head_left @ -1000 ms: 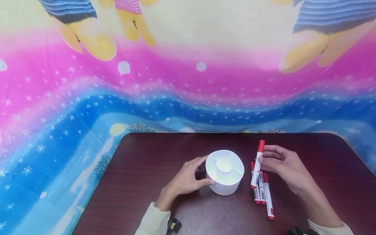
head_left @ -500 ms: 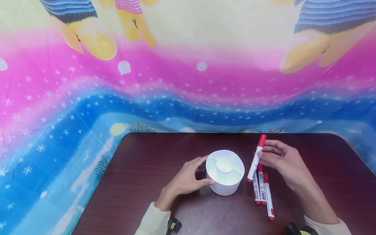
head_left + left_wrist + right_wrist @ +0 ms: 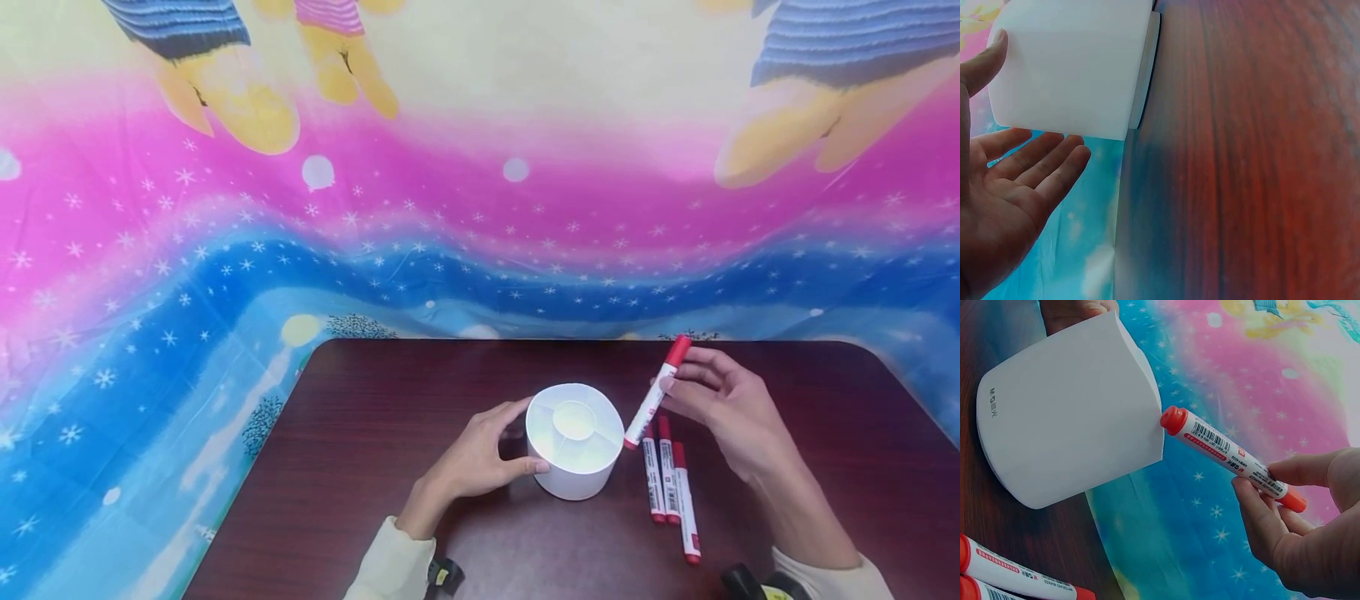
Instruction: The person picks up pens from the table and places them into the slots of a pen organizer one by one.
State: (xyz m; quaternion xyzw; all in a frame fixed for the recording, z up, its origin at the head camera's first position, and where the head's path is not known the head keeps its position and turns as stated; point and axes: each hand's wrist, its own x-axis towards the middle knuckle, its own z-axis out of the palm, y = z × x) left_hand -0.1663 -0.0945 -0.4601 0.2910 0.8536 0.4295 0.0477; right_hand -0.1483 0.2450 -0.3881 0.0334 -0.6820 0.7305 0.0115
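Over a dark table [image 3: 360, 433], a person's right hand [image 3: 738, 417] is pinching a red-and-white marker [image 3: 649, 406] by its upper half, thumb on one side and fingers on the other. The marker is hanging in the air just to the right of a round white holder [image 3: 577, 486], slanting rather than standing upright: its red top is leaning up and to the right, while its lower end is pointing down and left at the holder's right rim. That end is sitting just beside the rim; whether they are touching, the views are not showing clearly. The holder is standing upright with its openings facing up, divided compartments ringing a round middle well, so the marker's long axis is running at an angle to those openings.

The marker is lying between the right hand and the holder. The left hand [image 3: 476, 454] is holding the holder from the opposite side, well apart from the marker, its thumb resting on the near wall and its fingers reaching round the far side. Three more markers [image 3: 670, 482] are lying roughly side by side on the table, right of the holder. A bright printed cloth [image 3: 450, 179] is hanging behind.
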